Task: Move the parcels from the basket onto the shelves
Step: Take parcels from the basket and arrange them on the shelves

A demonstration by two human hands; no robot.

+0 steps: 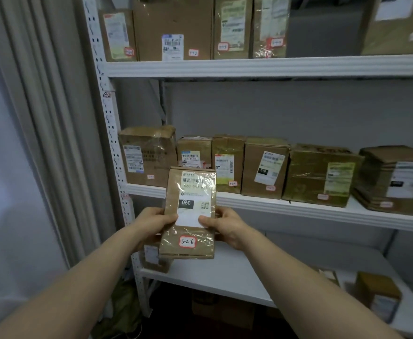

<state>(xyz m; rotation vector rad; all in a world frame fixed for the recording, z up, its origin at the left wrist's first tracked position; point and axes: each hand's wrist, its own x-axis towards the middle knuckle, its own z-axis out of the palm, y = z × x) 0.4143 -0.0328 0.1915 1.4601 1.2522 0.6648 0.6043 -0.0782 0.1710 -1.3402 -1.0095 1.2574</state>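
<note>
I hold a flat brown cardboard parcel [189,211] upright in front of the white shelves [298,206]. It carries a white shipping label and a red-edged tag reading 3-2-6. My left hand [155,222] grips its left edge with the thumb on the front. On the right edge, my right hand [225,226] grips it the same way. The parcel is in the air, in front of the middle shelf's left end. No basket is in view.
The middle shelf holds a row of several brown parcels [264,167]; the top shelf [249,66] holds more. The lower shelf [225,272] has a small parcel [153,259] at the left and one [379,294] at the right. A curtain [41,118] hangs at left.
</note>
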